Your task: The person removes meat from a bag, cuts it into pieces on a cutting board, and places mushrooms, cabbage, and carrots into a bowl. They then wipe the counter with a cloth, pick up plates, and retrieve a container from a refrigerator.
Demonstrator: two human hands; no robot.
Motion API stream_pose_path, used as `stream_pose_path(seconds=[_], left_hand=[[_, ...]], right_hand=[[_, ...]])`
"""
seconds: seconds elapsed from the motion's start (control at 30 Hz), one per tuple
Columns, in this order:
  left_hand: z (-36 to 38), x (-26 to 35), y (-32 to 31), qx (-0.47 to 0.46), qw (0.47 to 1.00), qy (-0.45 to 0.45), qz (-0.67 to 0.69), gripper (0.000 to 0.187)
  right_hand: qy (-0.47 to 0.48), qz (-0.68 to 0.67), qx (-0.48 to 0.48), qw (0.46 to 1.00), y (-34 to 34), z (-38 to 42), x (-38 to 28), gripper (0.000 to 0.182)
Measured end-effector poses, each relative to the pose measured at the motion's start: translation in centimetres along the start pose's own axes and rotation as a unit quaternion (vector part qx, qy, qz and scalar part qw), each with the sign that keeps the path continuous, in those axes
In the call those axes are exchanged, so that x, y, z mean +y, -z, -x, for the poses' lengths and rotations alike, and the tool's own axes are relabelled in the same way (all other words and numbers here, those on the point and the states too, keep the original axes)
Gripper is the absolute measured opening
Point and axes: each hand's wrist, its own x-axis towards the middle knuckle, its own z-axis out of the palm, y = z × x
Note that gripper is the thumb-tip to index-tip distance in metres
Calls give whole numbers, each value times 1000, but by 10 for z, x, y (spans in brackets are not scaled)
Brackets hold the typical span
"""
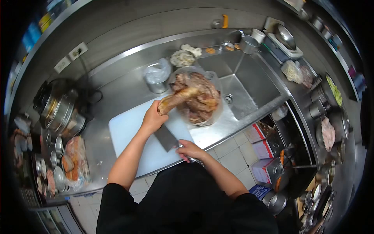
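- Head view: left hand [153,117] had its fingers wrapped round a meat piece [175,102], up between cutting board [126,126] and bowl [219,86]!
- Right hand's [191,149] fingers gripped the cleaver [166,137] over the board!

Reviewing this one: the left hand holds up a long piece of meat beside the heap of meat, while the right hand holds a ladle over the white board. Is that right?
Not quite: the head view shows the right hand holding a cleaver, not a ladle, over the white board. The rest stands.
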Motion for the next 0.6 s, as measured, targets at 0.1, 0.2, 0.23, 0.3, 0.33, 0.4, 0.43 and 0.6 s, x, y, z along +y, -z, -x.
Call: stream_pose_path(seconds=[0.1,0.2,0.23,0.3,0.33,0.4,0.43,0.6], left_hand=[[41,-29,29,22,927,197,317,32],[66,-83,38,52,733,285,615,25],[74,-89,42,59,732,288,615,25],[86,-102,42,122,676,314,655,27],[93,-109,42,126,699,310,632,34],[105,-120,42,130,709,344,602,39],[109,-122,43,133,723,372,567,45],[120,-123,55,14,826,404,393,52]], right_hand=[[-12,-3,27,1000,-3,1,1,28],[-4,24,37,999,-8,5,-8,27],[-1,22,39,999,-10,5,-11,26],[-17,23,54,998,-14,7,-15,24],[-15,24,60,998,-14,8,-16,24],[-6,27,67,997,-16,9,-17,23],[-10,28,69,997,-18,9,-18,23],[-11,43,100,994,-24,10,-17,23]])
